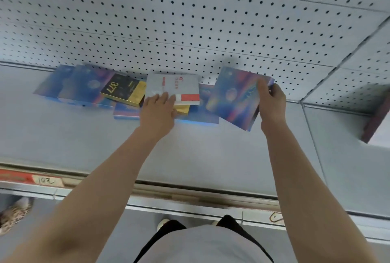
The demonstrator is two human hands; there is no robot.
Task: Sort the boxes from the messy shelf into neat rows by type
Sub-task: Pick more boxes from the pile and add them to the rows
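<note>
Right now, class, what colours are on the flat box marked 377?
Black and gold, head view.

The boxes lie along the rear of the shelf (190, 153), against the pegboard back panel (190, 19). At far left, two overlapping flat boxes (69, 83) lie side by side. To their right, the box marked 377 (123, 89) rests tilted on top of them. Right of it, the box with the band (173, 87) lies uppermost on the centre pile, under the left hand (159, 108). At right, the right hand (272, 102) holds a tilted box (236, 98) raised above the shelf. A price label (45, 181) sits on the front rail, left.
</note>
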